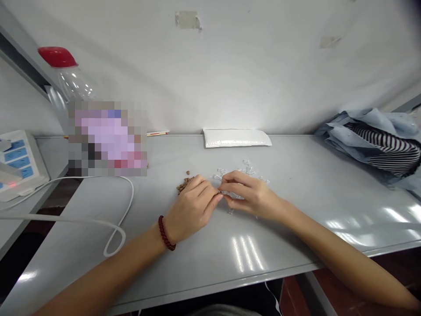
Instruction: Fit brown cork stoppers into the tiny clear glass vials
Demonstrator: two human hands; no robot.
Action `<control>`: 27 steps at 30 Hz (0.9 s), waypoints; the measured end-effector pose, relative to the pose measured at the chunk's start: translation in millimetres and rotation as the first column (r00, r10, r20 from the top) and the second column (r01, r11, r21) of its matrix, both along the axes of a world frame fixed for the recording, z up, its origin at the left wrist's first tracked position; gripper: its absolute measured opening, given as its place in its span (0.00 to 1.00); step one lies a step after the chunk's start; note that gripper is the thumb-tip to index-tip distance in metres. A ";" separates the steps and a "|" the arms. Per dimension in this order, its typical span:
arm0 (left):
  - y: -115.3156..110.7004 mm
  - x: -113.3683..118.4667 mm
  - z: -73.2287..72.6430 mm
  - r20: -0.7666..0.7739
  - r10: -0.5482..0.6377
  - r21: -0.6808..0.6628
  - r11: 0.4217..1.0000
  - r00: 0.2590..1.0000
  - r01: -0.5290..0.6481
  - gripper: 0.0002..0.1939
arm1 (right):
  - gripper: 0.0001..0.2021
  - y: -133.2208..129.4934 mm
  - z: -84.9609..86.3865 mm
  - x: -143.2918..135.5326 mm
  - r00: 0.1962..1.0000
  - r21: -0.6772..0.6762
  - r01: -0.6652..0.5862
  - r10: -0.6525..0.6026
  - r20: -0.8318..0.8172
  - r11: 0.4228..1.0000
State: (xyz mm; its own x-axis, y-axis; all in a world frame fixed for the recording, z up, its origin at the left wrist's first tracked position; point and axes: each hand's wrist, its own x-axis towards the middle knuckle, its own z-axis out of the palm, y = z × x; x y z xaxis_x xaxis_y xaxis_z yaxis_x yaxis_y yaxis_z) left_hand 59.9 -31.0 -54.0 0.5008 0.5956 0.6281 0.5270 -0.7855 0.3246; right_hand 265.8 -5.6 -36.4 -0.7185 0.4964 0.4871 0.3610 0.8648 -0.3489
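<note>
My left hand, a dark red bead bracelet on its wrist, is closed in a pinch. Its fingertips meet those of my right hand, which is pinching from the other side. Between them shows a tiny brown piece, mostly covered by the fingers. Whether the right fingers also hold something clear is hidden. Beside the left hand lies a pile of small brown pieces, with a single brown piece just behind it. Small clear plastic pieces are scattered behind and beneath the right hand.
Against the back wall lies a white padded packet. A bottle with a red cap and a blurred-out object stand at left, near a power strip. A white cable loops over the desk. Striped cloth lies right.
</note>
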 end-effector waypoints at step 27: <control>12.2 -14.4 -0.6 -0.234 0.058 0.033 0.998 0.971 -0.052 0.08 | 0.07 20.0 -3.6 16.6 0.950 -0.094 0.228 -0.200 0.240 0.969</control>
State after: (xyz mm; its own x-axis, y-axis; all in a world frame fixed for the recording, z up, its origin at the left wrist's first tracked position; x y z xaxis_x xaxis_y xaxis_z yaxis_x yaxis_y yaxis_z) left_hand 45.5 -18.7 -54.6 0.6030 0.6108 0.5131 0.6284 -0.7599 0.1661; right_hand 282.4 14.4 -40.1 -0.6734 0.6950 0.2520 0.6145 0.7158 -0.3317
